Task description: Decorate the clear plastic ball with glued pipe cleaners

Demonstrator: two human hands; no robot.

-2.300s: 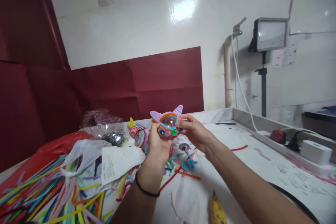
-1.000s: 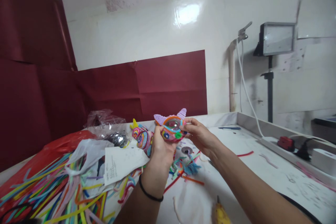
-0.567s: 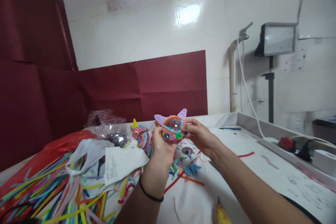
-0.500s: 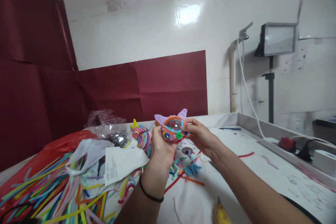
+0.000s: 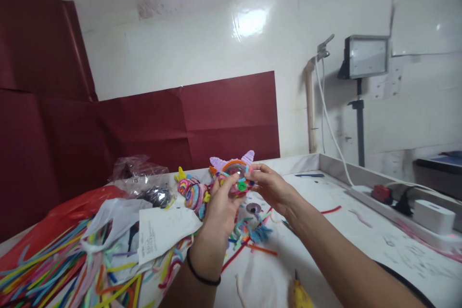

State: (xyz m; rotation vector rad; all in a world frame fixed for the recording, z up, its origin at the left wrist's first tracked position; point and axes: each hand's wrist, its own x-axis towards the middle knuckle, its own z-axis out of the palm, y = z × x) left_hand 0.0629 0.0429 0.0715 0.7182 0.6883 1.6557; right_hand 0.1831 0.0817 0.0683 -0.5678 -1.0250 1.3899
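Observation:
A pipe-cleaner figure with two lilac pointed ears and a clear dome ringed in orange and light blue is held up over the table. My left hand wraps round it from the left and below, the thumb resting at the dome's lower edge. From the right, my right hand grips its side, fingers bent round the rim. Just left of my left hand is a second colourful figure of coiled pipe cleaners, partly covered. Beneath the hands lie loose pipe-cleaner pieces and a small round disc.
Many loose pipe cleaners, a white plastic bag, a printed sheet and a red bag fill the left. A power strip lines the right edge. A pen lies farther back; a yellow-bodied pointed tool is in front.
My left thumb has moved right and up onto the dome's edge. The right hand keeps its grip. The whole view has shifted slightly, with the scene moving left.

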